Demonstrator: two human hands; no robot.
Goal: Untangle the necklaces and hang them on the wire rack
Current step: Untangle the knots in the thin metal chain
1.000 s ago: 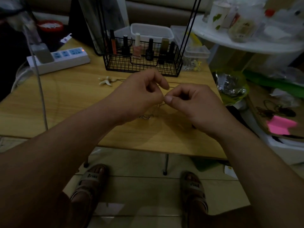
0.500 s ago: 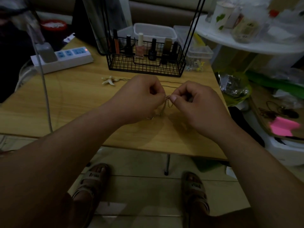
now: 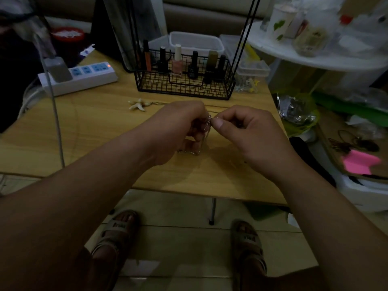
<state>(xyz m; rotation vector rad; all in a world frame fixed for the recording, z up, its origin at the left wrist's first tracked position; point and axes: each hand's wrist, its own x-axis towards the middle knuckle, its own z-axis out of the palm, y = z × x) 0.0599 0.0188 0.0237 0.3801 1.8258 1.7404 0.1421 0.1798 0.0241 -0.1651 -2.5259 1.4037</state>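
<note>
My L hand (image 3: 178, 129) & R hand (image 3: 249, 133) each pinch the tangled necklaces (image 3: 208, 123), close together above the table (image 3: 94, 131) so slack hangs free.

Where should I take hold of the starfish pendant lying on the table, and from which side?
Pinch the starfish pendant by one of its arms, coming from above on the left side. It lies flat on the table, and the pointed arms stick out, giving an edge to catch. Its thin chain runs off to the right, so that side is likely harder to reach.
</note>
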